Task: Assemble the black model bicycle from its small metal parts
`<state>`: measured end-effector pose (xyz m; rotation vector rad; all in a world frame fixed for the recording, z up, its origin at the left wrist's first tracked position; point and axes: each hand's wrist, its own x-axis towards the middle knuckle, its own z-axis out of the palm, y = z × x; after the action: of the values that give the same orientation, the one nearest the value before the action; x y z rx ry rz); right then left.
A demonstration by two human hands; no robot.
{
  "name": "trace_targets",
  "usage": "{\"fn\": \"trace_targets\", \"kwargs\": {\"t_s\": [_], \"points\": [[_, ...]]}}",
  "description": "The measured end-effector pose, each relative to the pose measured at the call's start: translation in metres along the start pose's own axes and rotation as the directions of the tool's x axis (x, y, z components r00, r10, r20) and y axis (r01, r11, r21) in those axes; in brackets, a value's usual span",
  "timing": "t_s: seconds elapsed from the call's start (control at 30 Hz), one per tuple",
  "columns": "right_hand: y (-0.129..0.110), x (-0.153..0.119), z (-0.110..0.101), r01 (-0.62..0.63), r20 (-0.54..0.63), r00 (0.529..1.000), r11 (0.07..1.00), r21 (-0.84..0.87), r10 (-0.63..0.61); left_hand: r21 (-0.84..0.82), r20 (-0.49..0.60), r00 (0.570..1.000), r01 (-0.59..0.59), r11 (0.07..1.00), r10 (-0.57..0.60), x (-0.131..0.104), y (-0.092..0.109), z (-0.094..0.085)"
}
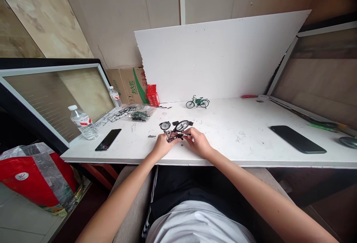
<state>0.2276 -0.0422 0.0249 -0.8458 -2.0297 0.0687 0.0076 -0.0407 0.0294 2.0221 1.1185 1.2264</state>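
Over the table (242, 148), left hand (161, 147) and right hand (199, 142) pinch black bike (178, 131), likely light, fragile, best held by frame (175, 136).

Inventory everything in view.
unfinished bicycle: one, black, centre
loose wheel: one, black, centre
model bicycle: one, green, rear
sprues: several, black, left
parts bag: one, clear, left
bottles: two, clear, left
flat slabs: two, black, tabletop
rounded object: one, dark, right
boxes: two, brown and red, left
board: one, white, rear
framed panels: two, grey, sides
large bag: one, red, left
table: one, white, centre
chair: one, grey, foreground
left grip: one, bare, on unfinished bicycle
right grip: one, bare, likewise
shirt: one, white, foreground
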Motion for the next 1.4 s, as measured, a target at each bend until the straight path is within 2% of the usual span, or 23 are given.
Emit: {"fn": "trace_targets", "kwargs": {"t_s": [0.1,0.3,0.57,0.8,1.17,1.4], "points": [[-0.001,0.000,0.000,-0.009,0.000,1.000,1.000,0.017,0.009,-0.041,-0.013,1.000,-0.014,0.999,0.014,0.000,-0.002,0.002],[-0.003,0.002,-0.002,-0.037,0.009,0.999,0.996,0.080,0.036,-0.064,-0.069,0.996,0.060,0.996,-0.064,-0.001,-0.006,0.006],[0.000,0.002,-0.001,-0.022,0.004,1.000,0.995,0.097,0.022,-0.050,0.015,1.000,0.000,0.999,0.001,-0.001,0.002,0.003],[-0.001,0.001,0.002,-0.037,0.036,0.999,0.984,0.172,0.031,-0.073,-0.032,0.997,0.068,0.995,-0.071,-0.001,-0.006,0.008],[-0.004,0.002,-0.001,-0.020,0.006,1.000,1.000,0.016,0.020,-0.132,-0.001,0.996,0.090,0.987,-0.091,-0.001,-0.001,0.005],[-0.003,0.002,-0.002,0.006,0.013,1.000,1.000,-0.007,-0.006,-0.106,0.001,0.998,0.057,0.993,-0.057,-0.001,-0.010,0.007]]}}
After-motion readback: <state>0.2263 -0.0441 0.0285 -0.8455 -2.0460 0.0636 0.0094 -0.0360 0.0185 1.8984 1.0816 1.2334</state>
